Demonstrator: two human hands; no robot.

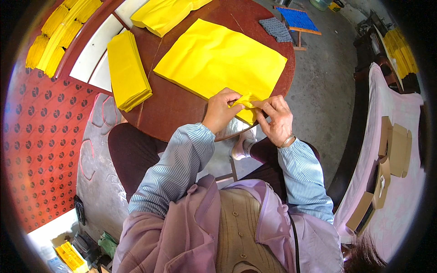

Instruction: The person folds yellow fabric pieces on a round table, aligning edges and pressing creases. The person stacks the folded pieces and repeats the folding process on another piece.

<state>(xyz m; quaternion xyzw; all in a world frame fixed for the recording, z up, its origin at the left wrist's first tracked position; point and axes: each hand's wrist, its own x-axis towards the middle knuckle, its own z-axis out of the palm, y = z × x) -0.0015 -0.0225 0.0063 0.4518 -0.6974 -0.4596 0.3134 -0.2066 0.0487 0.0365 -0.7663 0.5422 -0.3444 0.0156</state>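
Note:
On the round red-brown table (177, 111) lies a flat stack of large yellow sheets (218, 59); whether they are paper or thin cloth I cannot tell. At its near right corner, a crumpled yellow sheet (246, 100) is pinched between my two hands. My left hand (221, 109) grips the gathered part from the left, thumb and fingers pressed together. From the right, my right hand (276, 119) holds the other side of it, fingers bent. Part of the sheet hangs below them over the table's edge.
A folded yellow bundle (129, 70) stands left on the table, another yellow pile (168, 13) behind. A grey knitted cloth (275, 29) lies at the far edge, near a blue-topped stool (300, 21). Opened cardboard boxes (400, 150) rest on the pink-covered surface at right.

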